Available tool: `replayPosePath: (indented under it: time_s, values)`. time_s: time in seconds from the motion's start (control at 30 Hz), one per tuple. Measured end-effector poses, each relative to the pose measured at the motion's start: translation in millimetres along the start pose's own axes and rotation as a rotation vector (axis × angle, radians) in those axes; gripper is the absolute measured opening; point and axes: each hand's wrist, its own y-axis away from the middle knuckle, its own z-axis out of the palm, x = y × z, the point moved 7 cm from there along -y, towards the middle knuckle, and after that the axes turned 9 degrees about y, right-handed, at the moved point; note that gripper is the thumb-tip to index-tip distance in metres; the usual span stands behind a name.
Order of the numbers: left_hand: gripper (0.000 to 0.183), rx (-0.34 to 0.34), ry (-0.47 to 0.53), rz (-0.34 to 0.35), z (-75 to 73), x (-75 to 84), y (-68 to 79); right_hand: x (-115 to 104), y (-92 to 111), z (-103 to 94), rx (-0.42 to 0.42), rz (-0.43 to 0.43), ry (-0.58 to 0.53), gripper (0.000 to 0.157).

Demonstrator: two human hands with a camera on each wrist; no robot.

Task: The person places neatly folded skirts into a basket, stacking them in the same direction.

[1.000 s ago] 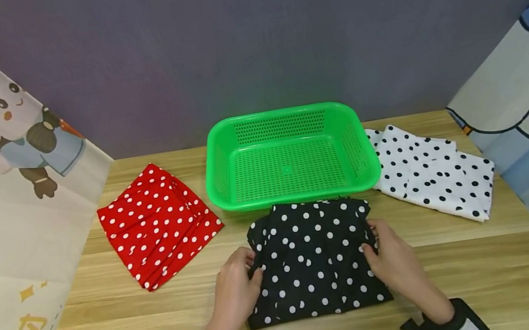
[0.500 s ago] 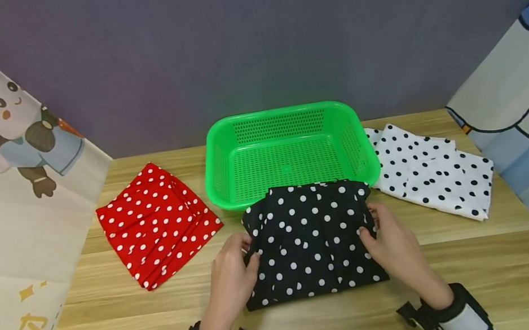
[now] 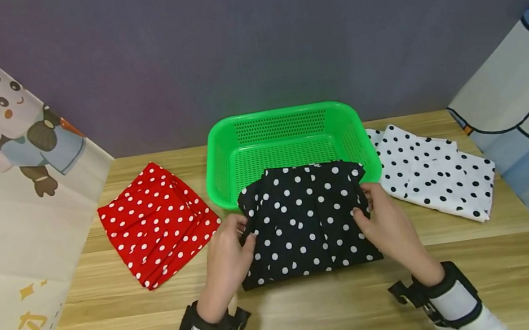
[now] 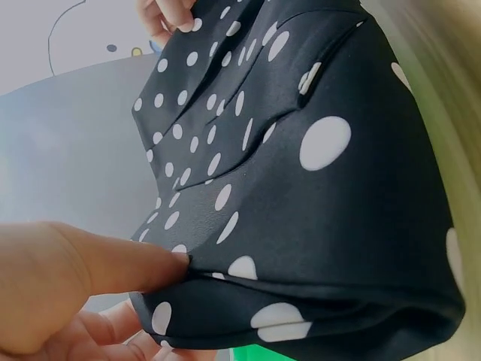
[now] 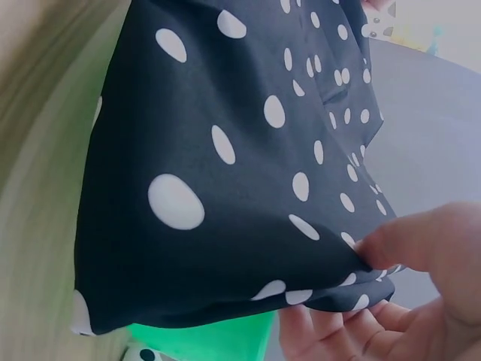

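A folded black cloth with white polka dots (image 3: 306, 221) is held up between both hands in the head view. Its far edge overlaps the near rim of the green plastic basket (image 3: 288, 153). The left hand (image 3: 228, 253) pinches its left edge, thumb on top and fingers beneath; the left wrist view shows this thumb (image 4: 128, 263) pressing the fabric. On the opposite side, the right hand (image 3: 388, 220) grips the right edge the same way, its fingers (image 5: 323, 331) curled under the layers in the right wrist view.
A folded red cloth with white dots (image 3: 159, 226) lies left of the basket. To the right is a folded white cloth with black dots (image 3: 435, 173), partly behind the basket's side. A dark wall (image 3: 266, 39) rises behind the wooden table (image 3: 319, 322).
Both hands have moved forward, away from the person, carrying the black dotted cloth. Its far edge has gone from just before the basket to over the near rim.
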Motion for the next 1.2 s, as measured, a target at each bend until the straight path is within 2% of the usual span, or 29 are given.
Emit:
replayPosePath:
  time_s: [0.33,0.6,0.93,1.2]
  values:
    - [0.021,0.005,-0.022,0.031,-6.3,8.0,-25.1,-6.8,-26.0,-7.7,-0.001,-0.024,0.023,0.046]
    - [0.020,-0.014,-0.036,0.049,-10.7,12.1,-51.2,-10.4,-49.4,-15.4,-0.064,-0.024,0.023,0.048]
    - [0.024,-0.080,-0.034,0.010,-12.4,14.8,-84.3,-10.9,-81.2,-19.5,-0.110,-0.029,0.031,0.052]
    - [0.024,-0.075,-0.063,0.027,-15.7,20.0,-112.8,-15.0,-106.1,-25.1,-0.122,-0.036,0.041,0.052]
